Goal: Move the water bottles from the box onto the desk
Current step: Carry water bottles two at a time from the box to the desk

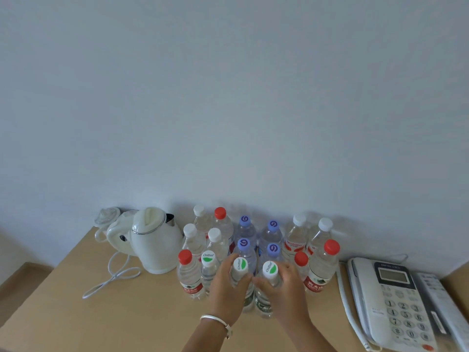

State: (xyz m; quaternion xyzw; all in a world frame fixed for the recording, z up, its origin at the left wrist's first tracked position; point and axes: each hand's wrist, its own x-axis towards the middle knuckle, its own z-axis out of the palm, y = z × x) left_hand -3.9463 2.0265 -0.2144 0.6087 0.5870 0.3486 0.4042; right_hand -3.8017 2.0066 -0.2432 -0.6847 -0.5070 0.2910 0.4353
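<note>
Several clear water bottles stand upright in rows on the tan desk [132, 313] against the wall, with red, white and purple caps. My left hand [225, 288] grips a bottle with a white and green cap [240, 264] at the front of the group. Just to its right, my right hand [286, 288] grips a second bottle with the same kind of cap [270, 268]. Both bottles stand on the desk, side by side. A third white and green capped bottle [208, 259] stands to their left, beside a red-capped bottle [189, 273]. The box is out of view.
A white electric kettle [152, 240] with a loose cord [111, 278] stands left of the bottles. A white desk telephone [396, 301] lies at the right, with a remote control [441, 303] beside it. The wall rises directly behind the bottles.
</note>
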